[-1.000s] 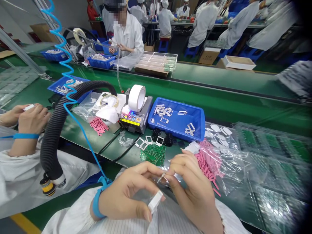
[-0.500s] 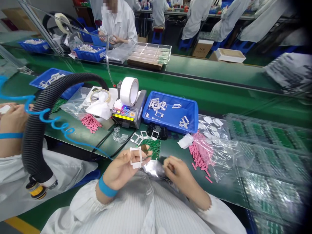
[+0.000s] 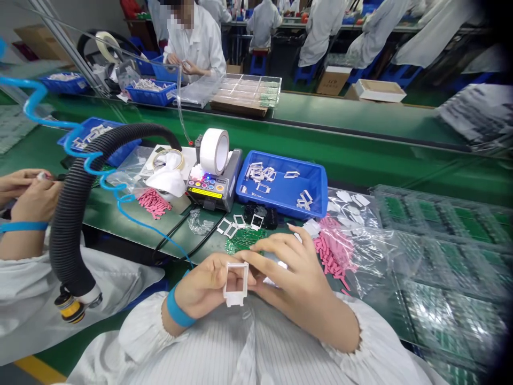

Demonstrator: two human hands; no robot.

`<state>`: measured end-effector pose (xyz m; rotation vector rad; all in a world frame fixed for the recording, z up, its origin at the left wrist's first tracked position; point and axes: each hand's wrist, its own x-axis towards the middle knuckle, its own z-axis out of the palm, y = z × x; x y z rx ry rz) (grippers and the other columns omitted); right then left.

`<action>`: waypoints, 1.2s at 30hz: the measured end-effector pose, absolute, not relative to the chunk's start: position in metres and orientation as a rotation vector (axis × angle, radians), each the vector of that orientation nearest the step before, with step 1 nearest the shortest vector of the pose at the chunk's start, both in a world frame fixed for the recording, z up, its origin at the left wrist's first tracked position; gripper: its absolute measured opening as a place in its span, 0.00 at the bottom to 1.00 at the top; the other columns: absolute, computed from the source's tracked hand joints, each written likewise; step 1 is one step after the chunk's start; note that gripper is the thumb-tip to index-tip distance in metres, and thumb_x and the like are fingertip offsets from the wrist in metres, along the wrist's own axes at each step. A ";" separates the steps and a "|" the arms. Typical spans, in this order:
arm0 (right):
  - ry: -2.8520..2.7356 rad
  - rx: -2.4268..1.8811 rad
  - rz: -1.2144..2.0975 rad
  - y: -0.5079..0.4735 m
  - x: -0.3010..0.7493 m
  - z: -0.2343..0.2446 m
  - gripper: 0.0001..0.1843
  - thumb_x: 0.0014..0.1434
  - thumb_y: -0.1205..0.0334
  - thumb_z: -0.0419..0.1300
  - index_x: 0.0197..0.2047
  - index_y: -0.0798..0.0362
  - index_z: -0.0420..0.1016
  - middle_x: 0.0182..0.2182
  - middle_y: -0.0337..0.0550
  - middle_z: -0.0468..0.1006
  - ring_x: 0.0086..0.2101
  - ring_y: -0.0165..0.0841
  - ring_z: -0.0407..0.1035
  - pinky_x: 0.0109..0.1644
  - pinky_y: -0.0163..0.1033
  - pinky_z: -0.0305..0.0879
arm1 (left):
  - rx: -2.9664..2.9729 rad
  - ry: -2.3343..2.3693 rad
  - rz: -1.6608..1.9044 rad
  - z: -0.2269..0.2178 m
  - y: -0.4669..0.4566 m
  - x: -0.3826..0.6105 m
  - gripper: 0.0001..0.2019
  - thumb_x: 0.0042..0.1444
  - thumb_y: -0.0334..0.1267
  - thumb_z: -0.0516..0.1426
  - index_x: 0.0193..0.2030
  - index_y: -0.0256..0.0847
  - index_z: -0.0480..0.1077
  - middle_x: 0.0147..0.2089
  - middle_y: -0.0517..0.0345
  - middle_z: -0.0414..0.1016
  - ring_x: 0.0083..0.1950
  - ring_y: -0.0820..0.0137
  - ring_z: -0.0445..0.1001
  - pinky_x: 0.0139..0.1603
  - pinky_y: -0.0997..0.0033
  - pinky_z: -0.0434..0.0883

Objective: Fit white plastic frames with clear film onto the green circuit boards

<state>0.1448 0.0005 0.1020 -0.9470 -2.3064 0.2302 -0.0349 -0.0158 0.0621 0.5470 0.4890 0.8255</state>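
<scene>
My left hand (image 3: 202, 286) is closed on a small white plastic frame (image 3: 235, 282), held upright close to my chest. My right hand (image 3: 292, 272) is beside it, its fingers curled against the frame's right side, with something small and white under the fingertips. Just beyond my hands lie a green circuit board (image 3: 242, 241) and three white frames (image 3: 234, 224) on the green table. To the right, pink strips (image 3: 332, 254) lie on a clear plastic bag.
A blue bin (image 3: 310, 184) of white frames and a tape dispenser (image 3: 214, 179) with a white roll stand behind. A black corrugated hose (image 3: 76, 203) and blue coiled tube (image 3: 92, 166) hang at left beside a co-worker's hands (image 3: 28, 192). Trays of boards (image 3: 441, 246) fill the right.
My right hand has come from the table's edge over to the white frame in my left hand. The left hand has lowered the frame toward my chest.
</scene>
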 end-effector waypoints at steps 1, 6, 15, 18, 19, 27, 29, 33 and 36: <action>-2.298 -0.946 0.243 0.002 0.144 0.102 0.11 0.56 0.64 0.62 0.44 0.47 0.71 0.36 0.39 0.78 0.38 0.36 0.69 0.55 0.55 0.48 | 0.542 0.504 0.828 0.061 -0.016 -0.036 0.18 0.41 0.50 0.66 0.31 0.34 0.78 0.29 0.53 0.73 0.31 0.70 0.69 0.34 0.71 0.65; -2.110 -0.864 0.584 0.008 0.147 0.098 0.14 0.53 0.61 0.65 0.43 0.48 0.69 0.36 0.40 0.79 0.38 0.35 0.72 0.56 0.53 0.52 | 0.457 0.356 0.843 0.060 -0.013 -0.035 0.19 0.44 0.52 0.63 0.33 0.35 0.77 0.38 0.47 0.77 0.44 0.59 0.74 0.47 0.60 0.66; -1.548 -0.542 1.270 0.003 0.131 0.077 0.16 0.55 0.53 0.63 0.45 0.45 0.68 0.42 0.44 0.79 0.47 0.35 0.71 0.51 0.45 0.68 | 0.441 0.335 0.817 0.073 -0.015 -0.027 0.23 0.35 0.59 0.64 0.21 0.38 0.71 0.40 0.47 0.78 0.55 0.46 0.69 0.52 0.48 0.65; -1.655 -0.552 1.286 0.003 0.136 0.082 0.18 0.55 0.53 0.63 0.48 0.45 0.67 0.46 0.46 0.77 0.50 0.36 0.68 0.53 0.48 0.67 | 0.470 0.300 0.856 0.072 -0.017 -0.029 0.23 0.38 0.60 0.62 0.24 0.37 0.74 0.41 0.44 0.77 0.54 0.47 0.70 0.52 0.47 0.65; -1.688 -0.565 1.272 0.003 0.139 0.085 0.19 0.56 0.52 0.62 0.50 0.46 0.66 0.48 0.47 0.75 0.51 0.38 0.67 0.52 0.49 0.67 | 0.494 0.277 0.865 0.072 -0.017 -0.030 0.23 0.39 0.58 0.63 0.25 0.37 0.76 0.44 0.43 0.76 0.53 0.48 0.70 0.52 0.47 0.65; -1.930 -0.841 0.648 0.001 0.144 0.113 0.03 0.59 0.64 0.57 0.33 0.50 0.69 0.28 0.40 0.67 0.33 0.33 0.66 0.40 0.44 0.66 | 0.968 0.368 0.947 0.078 -0.020 -0.037 0.18 0.38 0.50 0.67 0.36 0.42 0.80 0.52 0.44 0.67 0.54 0.52 0.67 0.55 0.53 0.63; -1.971 -0.859 0.557 0.000 0.144 0.115 0.04 0.59 0.67 0.56 0.33 0.50 0.68 0.27 0.39 0.67 0.33 0.33 0.66 0.42 0.46 0.65 | 1.024 0.369 0.967 0.079 -0.021 -0.038 0.19 0.38 0.47 0.68 0.38 0.44 0.80 0.53 0.46 0.66 0.56 0.52 0.66 0.57 0.54 0.61; -2.005 -0.895 0.473 0.000 0.144 0.112 0.05 0.58 0.69 0.56 0.33 0.50 0.67 0.26 0.38 0.67 0.33 0.33 0.66 0.46 0.48 0.62 | 1.032 0.371 0.987 0.078 -0.023 -0.040 0.19 0.40 0.47 0.67 0.40 0.44 0.79 0.53 0.46 0.64 0.54 0.54 0.67 0.57 0.55 0.62; -2.017 -0.917 0.447 -0.001 0.144 0.110 0.05 0.58 0.69 0.56 0.32 0.49 0.67 0.27 0.37 0.68 0.31 0.32 0.66 0.47 0.48 0.62 | 1.025 0.404 0.984 0.077 -0.023 -0.041 0.18 0.40 0.49 0.66 0.39 0.44 0.80 0.53 0.45 0.64 0.54 0.54 0.67 0.57 0.53 0.62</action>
